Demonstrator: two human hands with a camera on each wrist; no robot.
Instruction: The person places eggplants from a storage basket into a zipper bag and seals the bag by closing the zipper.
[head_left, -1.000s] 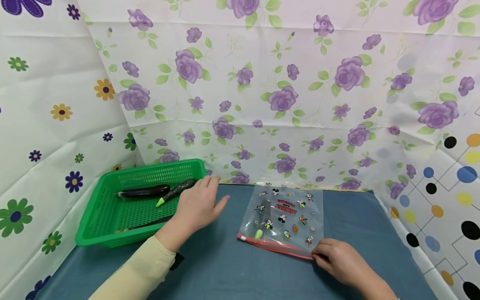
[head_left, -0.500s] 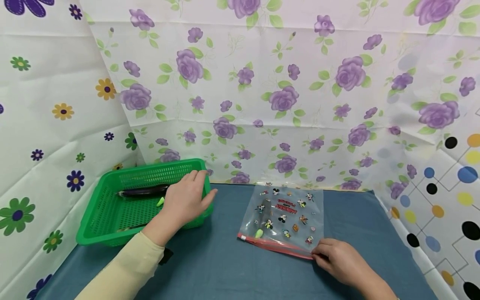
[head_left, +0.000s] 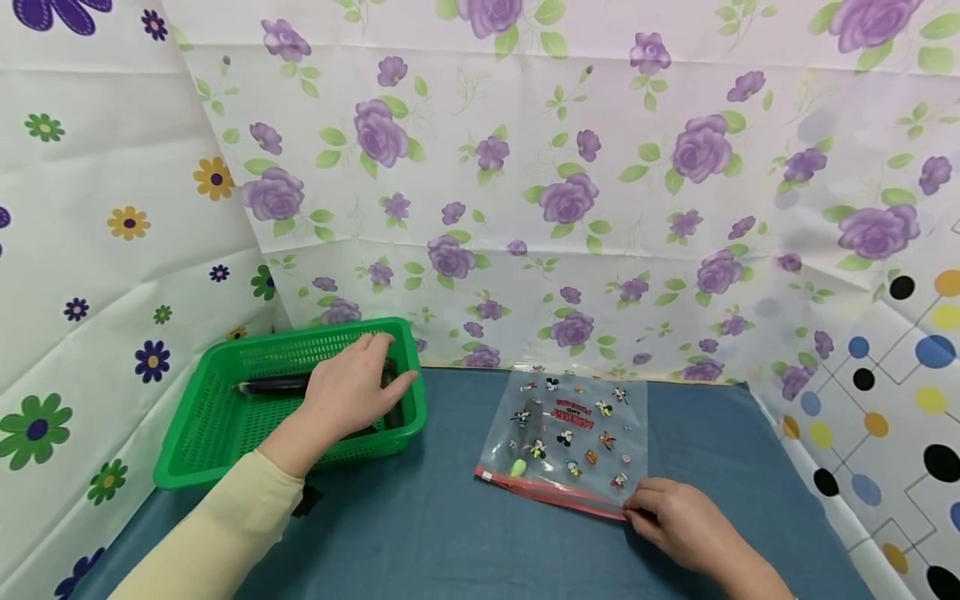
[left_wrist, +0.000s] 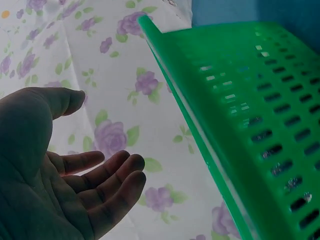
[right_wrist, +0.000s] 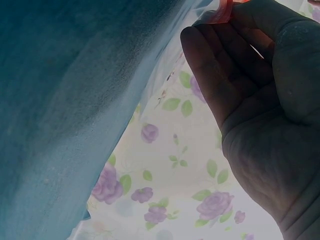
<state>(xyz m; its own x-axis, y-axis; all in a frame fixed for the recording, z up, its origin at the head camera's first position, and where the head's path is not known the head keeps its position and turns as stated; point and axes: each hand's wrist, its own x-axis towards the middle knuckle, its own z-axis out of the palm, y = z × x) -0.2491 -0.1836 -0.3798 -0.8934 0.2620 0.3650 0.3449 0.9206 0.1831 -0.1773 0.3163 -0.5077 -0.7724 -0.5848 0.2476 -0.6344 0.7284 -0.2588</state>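
My left hand [head_left: 348,387] is over the right half of the green basket [head_left: 176,442], fingers apart and holding nothing. In the left wrist view its fingers [left_wrist: 117,172] are relaxed beside the basket wall [left_wrist: 200,115]. A glossy dark purple eggplant [head_left: 272,384] lies left of the hand. Another dark, elongated vegetable [head_left: 393,408] shows at its right, partly hidden. My right hand [head_left: 678,521] pinches the near right corner of a clear zip bag [head_left: 615,425] with a red seal [head_left: 555,496]. Inside the bag lies a dark vegetable [head_left: 531,421] with a light green end.
A blue cloth [head_left: 420,533] covers the table beneath the basket and bag. Flower-print sheeting [head_left: 510,208] stands along the back, and more patterned sheeting [head_left: 900,400] hangs at the right.
My left hand has moved left from beside the basket's right end to over its inside, now covering the light-green-tipped vegetable. My right hand and the bag have stayed put.
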